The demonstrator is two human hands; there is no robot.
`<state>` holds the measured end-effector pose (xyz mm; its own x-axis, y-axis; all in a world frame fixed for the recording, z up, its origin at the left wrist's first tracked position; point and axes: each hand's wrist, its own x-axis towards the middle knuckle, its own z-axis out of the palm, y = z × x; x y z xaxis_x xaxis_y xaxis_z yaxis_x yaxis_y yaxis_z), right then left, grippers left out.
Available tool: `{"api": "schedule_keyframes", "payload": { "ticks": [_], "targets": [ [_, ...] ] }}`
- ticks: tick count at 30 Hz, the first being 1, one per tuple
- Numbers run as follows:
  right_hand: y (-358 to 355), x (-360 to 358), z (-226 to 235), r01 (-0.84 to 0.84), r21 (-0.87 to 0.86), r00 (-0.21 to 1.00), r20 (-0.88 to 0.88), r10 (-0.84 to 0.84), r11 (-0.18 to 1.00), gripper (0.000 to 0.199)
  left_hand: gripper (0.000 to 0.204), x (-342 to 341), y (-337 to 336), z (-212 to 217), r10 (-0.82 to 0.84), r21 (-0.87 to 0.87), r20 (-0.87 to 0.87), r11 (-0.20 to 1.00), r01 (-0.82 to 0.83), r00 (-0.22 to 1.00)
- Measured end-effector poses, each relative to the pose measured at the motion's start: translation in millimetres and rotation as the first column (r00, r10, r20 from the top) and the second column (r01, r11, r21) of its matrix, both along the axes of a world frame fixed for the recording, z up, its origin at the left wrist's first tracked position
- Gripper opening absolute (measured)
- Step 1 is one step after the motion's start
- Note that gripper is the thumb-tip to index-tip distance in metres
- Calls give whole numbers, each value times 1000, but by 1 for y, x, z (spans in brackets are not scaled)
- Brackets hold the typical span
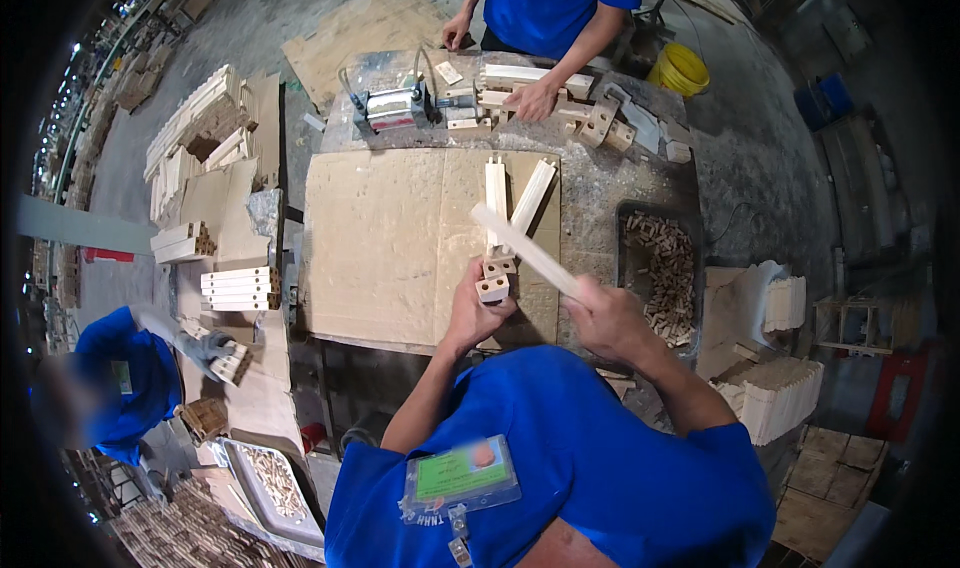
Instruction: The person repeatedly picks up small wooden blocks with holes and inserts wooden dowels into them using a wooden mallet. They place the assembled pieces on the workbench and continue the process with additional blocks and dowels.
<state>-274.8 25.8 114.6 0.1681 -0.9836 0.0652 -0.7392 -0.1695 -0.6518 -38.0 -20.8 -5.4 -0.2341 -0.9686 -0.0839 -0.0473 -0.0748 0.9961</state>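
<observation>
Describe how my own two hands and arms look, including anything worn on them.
Your left hand and right hand are both ungloved. No watch or wristband shows on either wrist. Your forearms are uncovered below bright blue, short fabric sleeves.

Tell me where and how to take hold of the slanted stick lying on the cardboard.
Probably best pinched by the long sides of the slanted stick, along its far half, coming from the right. The straight stick lies to its left, and their gap narrows toward the near end, which the held stick in the right hand hides from view.
</observation>
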Motion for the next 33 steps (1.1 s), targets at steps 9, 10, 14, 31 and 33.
{"api": "schedule_keyframes", "payload": {
  "ticks": [9, 10, 14, 31, 33],
  "targets": [
    [23, -33, -56, 325, 357, 670, 566, -480, 876, 25, 45, -10, -13, -13, 263, -86, 119, 963, -254, 957],
    [34, -34, -71, 316, 489, 566, 591, -575, 813, 24, 48, -8, -17, -21, 320, -165, 122, 940, -299, 939],
    [71, -51, -127, 462, 625, 385, 497, -777, 629, 22, 31, 18, -27, -50, 313, -113, 150, 948, -298, 938],
    [103, -179, -220, 881, 326, 440, -303, -845, 342, 39, 51, 16, -91, -9, 376, -325, 87, 886, -330, 923],
    [88, -167, -229, 835, 322, 542, -337, -770, 446, 37, 51, 28, -99, -7, 409, -340, 181, 879, -333, 895]
  ]
}}
